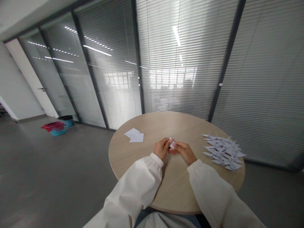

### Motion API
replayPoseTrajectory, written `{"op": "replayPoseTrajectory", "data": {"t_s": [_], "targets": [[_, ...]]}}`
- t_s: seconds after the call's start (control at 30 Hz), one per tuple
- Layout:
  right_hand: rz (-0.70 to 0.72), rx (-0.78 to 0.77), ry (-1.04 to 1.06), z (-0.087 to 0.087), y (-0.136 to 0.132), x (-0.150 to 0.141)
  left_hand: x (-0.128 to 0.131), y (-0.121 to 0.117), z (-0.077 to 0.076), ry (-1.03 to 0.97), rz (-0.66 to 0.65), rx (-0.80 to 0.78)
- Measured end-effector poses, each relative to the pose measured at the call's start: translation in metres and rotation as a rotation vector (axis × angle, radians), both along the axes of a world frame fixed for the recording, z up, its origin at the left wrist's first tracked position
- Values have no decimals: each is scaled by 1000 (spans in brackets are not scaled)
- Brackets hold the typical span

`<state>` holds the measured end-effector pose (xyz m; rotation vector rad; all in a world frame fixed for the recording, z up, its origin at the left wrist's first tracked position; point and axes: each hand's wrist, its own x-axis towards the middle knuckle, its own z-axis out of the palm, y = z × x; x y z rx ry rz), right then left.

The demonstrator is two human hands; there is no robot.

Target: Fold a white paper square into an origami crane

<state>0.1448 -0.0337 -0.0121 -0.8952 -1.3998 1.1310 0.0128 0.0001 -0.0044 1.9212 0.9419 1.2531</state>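
Note:
My left hand (162,148) and my right hand (184,152) meet above the middle of a round pale wood table (187,125). Their fingertips pinch a small folded piece of white paper (172,143), partly hidden by my fingers. To the left of my hands lie a few loose white paper sheets (134,136). On the right, a heap of several white origami cranes (222,151) rests on the tabletop, beyond reach of neither hand's fingers touching it. White sleeves cover both my forearms.
Glass partition panels with closed grey blinds (180,79) stand behind the table. A red-topped blue basket (53,128) and a dark-rimmed blue bin (66,120) sit on the grey floor at the far left, near a white door (30,76).

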Motion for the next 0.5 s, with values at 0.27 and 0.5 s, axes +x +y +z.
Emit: {"op": "replayPoseTrajectory", "data": {"t_s": [0.27, 0.5], "targets": [[-140, 44, -50, 1, 1, 5, 4, 5, -10, -78, -158, -127], [-219, 112, -175, -2, 3, 6, 3, 5, -8, -124, -137, -217]]}}
